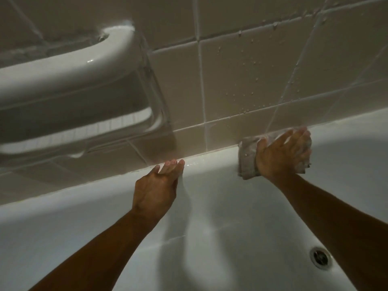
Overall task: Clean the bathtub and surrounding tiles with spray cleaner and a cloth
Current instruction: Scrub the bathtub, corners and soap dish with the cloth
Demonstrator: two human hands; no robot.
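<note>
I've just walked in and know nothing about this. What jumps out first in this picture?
Two bare arms reach across a white bathtub. The right hand presses a grey cloth flat on the tub's far rim, right where it meets the tiled wall, which is speckled with droplets. The left hand rests with straight fingers on the same rim, and a white grab bar juts from the wall at upper left.

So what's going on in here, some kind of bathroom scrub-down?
Yes. A person is leaning over a white bathtub and wiping its far rim where it meets the tiled wall. The right hand presses a grey cloth flat against the rim, fingers spread. The left hand rests open on the rim beside it, holding nothing. Droplets dot the tiles above the cloth. A white grab handle sits on the wall to the left, and the drain shows lower right.
</note>
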